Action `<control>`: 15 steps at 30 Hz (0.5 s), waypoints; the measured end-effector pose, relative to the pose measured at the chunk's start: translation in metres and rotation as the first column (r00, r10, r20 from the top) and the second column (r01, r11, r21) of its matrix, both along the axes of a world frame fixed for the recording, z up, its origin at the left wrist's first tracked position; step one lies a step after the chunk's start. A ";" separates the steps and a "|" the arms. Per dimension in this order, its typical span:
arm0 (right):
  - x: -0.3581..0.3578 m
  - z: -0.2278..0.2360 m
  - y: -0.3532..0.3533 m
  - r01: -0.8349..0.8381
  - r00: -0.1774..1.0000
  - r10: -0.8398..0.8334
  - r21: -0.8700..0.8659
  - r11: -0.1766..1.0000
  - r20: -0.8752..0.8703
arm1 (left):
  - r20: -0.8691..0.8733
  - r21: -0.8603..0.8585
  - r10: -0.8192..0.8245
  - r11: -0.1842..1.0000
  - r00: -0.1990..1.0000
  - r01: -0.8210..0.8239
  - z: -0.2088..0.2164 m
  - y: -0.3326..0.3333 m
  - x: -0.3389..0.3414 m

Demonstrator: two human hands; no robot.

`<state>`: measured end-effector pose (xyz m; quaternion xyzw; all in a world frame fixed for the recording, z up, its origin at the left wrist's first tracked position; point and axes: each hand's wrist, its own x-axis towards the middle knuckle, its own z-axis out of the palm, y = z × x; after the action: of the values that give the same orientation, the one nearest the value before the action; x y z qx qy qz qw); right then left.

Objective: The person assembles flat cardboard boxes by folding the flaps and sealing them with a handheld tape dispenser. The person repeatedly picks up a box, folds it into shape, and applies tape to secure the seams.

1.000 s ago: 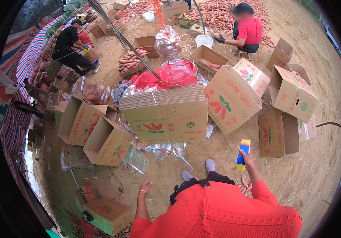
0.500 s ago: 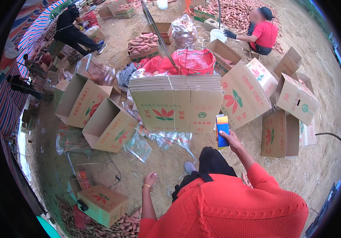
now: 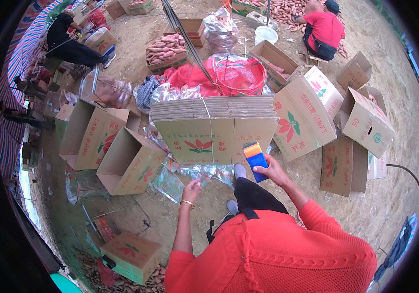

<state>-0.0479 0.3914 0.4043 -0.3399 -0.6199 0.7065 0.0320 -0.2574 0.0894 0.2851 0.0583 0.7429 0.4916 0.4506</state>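
Dirt ground (image 3: pixel 370 215) all round my hands — cartons (image 3: pixel 304 122) scattered beyond them.
Largest up close is a tied stack of flattened cartons (image 3: pixel 185 132), upright just ahead of and between my two hands; an open carton (image 3: pixel 131 171) sits beyond my left hand (image 3: pixel 192 191), off to its left, with clear plastic film (image 3: pixel 170 184) on the ground between. My right hand (image 3: pixel 269 171) is clamped round a blue-and-orange device (image 3: pixel 255 160), perhaps a tape dispenser, its orange end toward the stack — whether they touch, I can't tell. My left looks half curled; whether its fingertips meet or pinch anything, I can't tell. I judge the step as holding the device ready; the next move seems to call for a firm right grip and careful footing.
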 end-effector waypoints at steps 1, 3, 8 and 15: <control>-0.007 -0.006 0.001 0.004 1.000 -0.004 -0.016 1.000 -0.003 | -0.022 0.023 -0.006 1.000 1.000 0.007 0.012 0.019 -0.009; -0.017 -0.009 0.010 0.010 0.999 -0.008 -0.035 0.999 0.039 | -0.011 0.114 0.019 0.993 1.000 -0.018 0.030 0.063 -0.023; -0.046 -0.002 0.032 -0.041 0.997 0.058 -0.255 0.966 0.058 | -0.033 0.140 0.032 0.990 0.999 -0.027 0.051 0.142 -0.056; -0.069 -0.024 0.050 0.065 0.993 -0.040 -0.220 0.973 0.115 | -0.064 0.085 0.112 0.991 0.992 -0.106 -0.011 0.237 -0.117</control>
<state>-0.1171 0.4409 0.3798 -0.3958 -0.5281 0.7510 -0.0219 -0.3746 0.3266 0.2739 0.0526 0.7393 0.5430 0.3947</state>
